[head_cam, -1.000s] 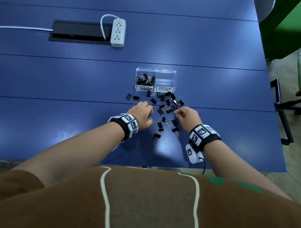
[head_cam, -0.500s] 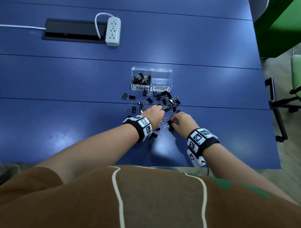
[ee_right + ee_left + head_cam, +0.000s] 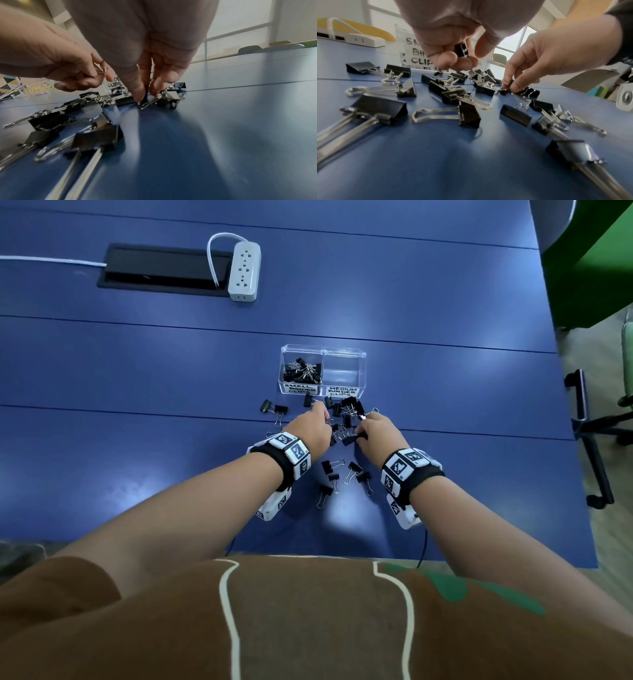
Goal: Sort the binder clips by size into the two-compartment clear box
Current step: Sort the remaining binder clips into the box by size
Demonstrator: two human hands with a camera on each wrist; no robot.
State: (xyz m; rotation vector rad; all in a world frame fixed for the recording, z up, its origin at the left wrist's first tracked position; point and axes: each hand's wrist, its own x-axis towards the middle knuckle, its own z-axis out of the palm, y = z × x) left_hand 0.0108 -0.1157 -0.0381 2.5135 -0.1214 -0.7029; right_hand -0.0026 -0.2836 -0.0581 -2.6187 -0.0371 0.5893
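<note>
Two grips at work over the scatter of black steel binder clips with silver wire handles (image 3: pixel 346 419). Left hand (image 3: pixel 453 44) raised off the blue laminate table (image 3: pixel 137 460), fingers curled round one small black clip (image 3: pixel 462 50) pinched between thumb and fingertips. Right hand (image 3: pixel 147 75) down at the surface, thumb and forefinger closed narrowly on another small black clip body (image 3: pixel 145 93) standing on the tabletop, just beside a larger clip with its handles folded flat.

Beyond both grips, toward the far side of the pile: clear plastic two-compartment box (image 3: pixel 323 373), printed labels on its near wall; left cell holding a heap of small clips, right cell marked for medium showing none. Nearer the body than the grips, a few more clips lying apart from one another.

Probably light, rigid and springy, each clip: folded sheet-metal wedge, smooth painted faces, likely slick under dry fingertips. Best taken across the two flat black flanks, near the spine, where the wedge is widest; wire loops swing loose and would let the body dangle or snag a neighbour. Handles tangled in the densest cluster, so a straight upward lift risks dragging others along. Sizes close in appearance, told apart mainly by body width.
</note>
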